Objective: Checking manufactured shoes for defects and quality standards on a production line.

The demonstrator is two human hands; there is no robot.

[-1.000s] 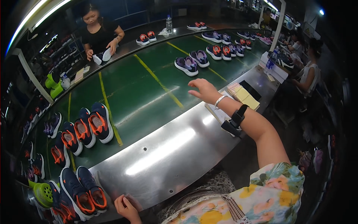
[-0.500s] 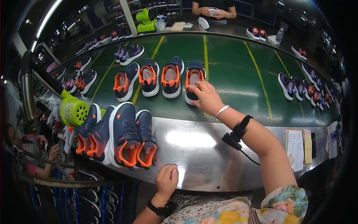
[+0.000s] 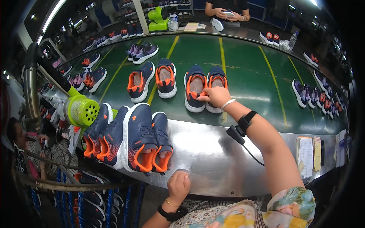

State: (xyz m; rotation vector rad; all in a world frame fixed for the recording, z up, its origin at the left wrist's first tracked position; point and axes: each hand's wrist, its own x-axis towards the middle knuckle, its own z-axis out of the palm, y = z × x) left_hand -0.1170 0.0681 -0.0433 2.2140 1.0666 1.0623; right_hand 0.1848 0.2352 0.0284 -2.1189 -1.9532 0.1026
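At the near side of the green belt (image 3: 251, 97), two navy sneakers with orange linings stand side by side, a left sneaker (image 3: 193, 99) and a right sneaker (image 3: 216, 73). My right hand (image 3: 218, 97) reaches over the heel of the right one, its fingers closed on the heel collar of the left one. Paper stuffing shows inside both. My left hand (image 3: 178, 185) rests as a loose fist by the front edge of the metal table (image 3: 213, 159), with nothing visible in it. Left of it, several navy-orange sneakers (image 3: 140, 129) stand close together.
Two more navy sneakers (image 3: 166, 79) stand further left on the belt. A green perforated nozzle (image 3: 84, 111) juts in at left. Notepads (image 3: 305, 156) lie at right, where more shoes (image 3: 301, 93) are lined up. Across the belt a person (image 3: 227, 15) holds a pale shoe.
The two right-hand navy sneakers have come together and nearer to me, widening the gap to the other two. My right hand has shifted onto their heels. The whole view has swung slightly left.
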